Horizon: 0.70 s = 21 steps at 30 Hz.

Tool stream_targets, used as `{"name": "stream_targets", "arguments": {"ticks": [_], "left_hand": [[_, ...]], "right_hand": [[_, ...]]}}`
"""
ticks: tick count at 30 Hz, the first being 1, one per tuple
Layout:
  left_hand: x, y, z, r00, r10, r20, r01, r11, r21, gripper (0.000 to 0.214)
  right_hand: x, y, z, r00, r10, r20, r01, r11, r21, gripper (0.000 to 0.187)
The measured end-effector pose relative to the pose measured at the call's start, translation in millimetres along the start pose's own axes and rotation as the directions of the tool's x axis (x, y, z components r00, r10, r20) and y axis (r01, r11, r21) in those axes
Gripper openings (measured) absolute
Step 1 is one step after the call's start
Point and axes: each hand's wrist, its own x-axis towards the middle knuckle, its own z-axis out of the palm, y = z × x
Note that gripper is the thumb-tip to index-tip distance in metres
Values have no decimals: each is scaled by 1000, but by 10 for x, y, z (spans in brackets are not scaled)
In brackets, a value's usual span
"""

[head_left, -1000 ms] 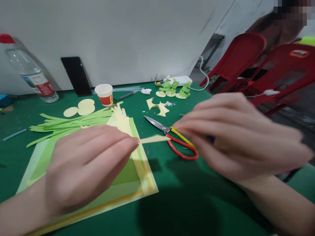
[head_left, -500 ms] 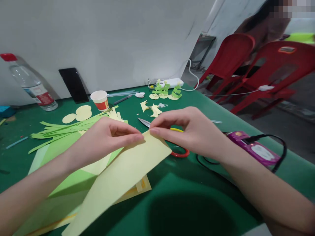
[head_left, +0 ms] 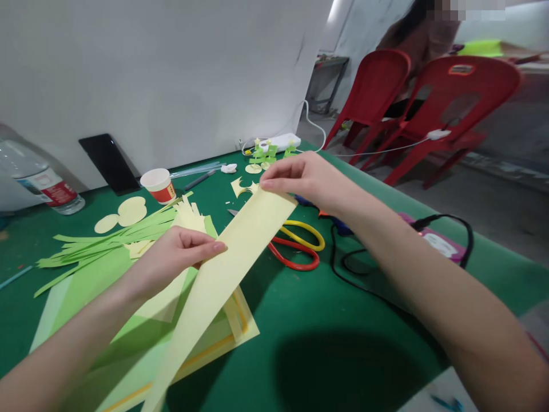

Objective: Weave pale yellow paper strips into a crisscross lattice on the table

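A long strip of pale yellow paper [head_left: 234, 252] hangs slantwise between my hands above the green table. My left hand [head_left: 184, 252] pinches its left edge partway down. At the strip's top end, my right hand [head_left: 300, 177] is closed on the corner between thumb and fingers. Behind the strip lie scissors with red and yellow handles [head_left: 300, 264], their blades mostly hidden. Under my left arm is a stack of green and yellow paper sheets [head_left: 141, 349], with narrow green paper strips [head_left: 98, 243] and short pale yellow strips [head_left: 189, 214] on top.
Along the wall stand a water bottle [head_left: 47, 186], a leaning black phone [head_left: 109, 163] and a paper cup [head_left: 158, 186]. Yellow paper circles [head_left: 132, 212] lie at left, small green paper pieces [head_left: 266, 153] at the back. A black cable [head_left: 338, 274] and red chairs [head_left: 467, 97] are to the right.
My right hand has moved up and away with the strip's top end, while my left hand now grips lower down. More of the scissors shows. The whole view has shifted slightly.
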Motion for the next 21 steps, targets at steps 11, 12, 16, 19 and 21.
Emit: {"name": "stream_targets", "arguments": {"ticks": [11, 12, 16, 19, 21], "left_hand": [[-32, -150, -40, 998, 27, 64, -35, 989, 143, 36], [-26, -143, -15, 995, 3, 95, -18, 987, 159, 38], [-18, -128, 102, 985, 45, 166, -85, 967, 239, 38], [-29, -118, 151, 983, 95, 156, -135, 952, 274, 34], [-37, -105, 158, 983, 126, 134, -159, 947, 278, 33]], "right_hand": [[32, 222, -552, 990, 7, -143, -55, 940, -335, 24], [26, 200, -530, 992, 5, -129, -53, 927, -371, 21], [-58, 25, -202, 993, -81, 82, 112, 857, -503, 22], [-156, -70, 169, 883, -117, 454, 338, 830, -444, 20], [-207, -76, 364, 841, -108, 530, 391, 798, -458, 21]]}}
